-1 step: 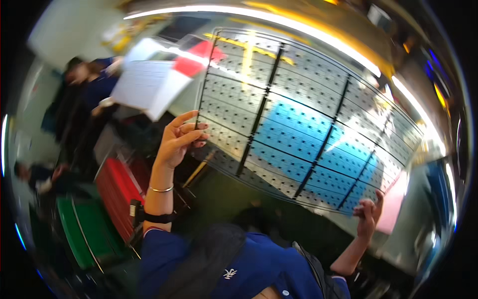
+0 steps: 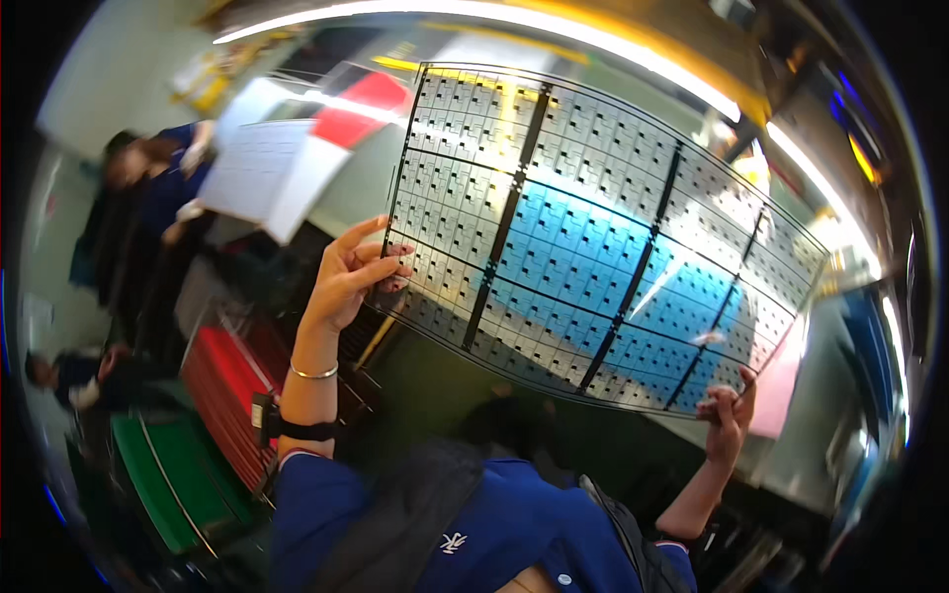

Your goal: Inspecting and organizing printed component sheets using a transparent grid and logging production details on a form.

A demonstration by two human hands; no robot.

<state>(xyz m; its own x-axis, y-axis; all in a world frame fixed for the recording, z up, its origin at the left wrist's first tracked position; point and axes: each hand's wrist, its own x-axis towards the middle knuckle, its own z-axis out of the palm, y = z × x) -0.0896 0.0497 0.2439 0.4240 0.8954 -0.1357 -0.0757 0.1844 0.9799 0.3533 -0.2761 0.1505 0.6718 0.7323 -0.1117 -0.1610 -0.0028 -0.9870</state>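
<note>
I hold up a large see-through sheet (image 2: 593,227) printed with a grid of small dark squares and split into panels by black bars. My left hand (image 2: 348,272) pinches its left edge between thumb and fingers, and the wrist wears a thin bracelet and a black band. My right hand (image 2: 730,410) grips the sheet's lower right corner. Both arms are in blue sleeves and reach upward. A blue surface shows through the middle of the sheet.
At the left, another person in blue (image 2: 148,178) holds a white sheet (image 2: 259,168) near a red panel (image 2: 361,104). Red (image 2: 222,381) and green (image 2: 158,474) crates stand at the lower left. A pink sheet (image 2: 781,381) lies behind my right hand. A bright light strip (image 2: 494,25) curves overhead.
</note>
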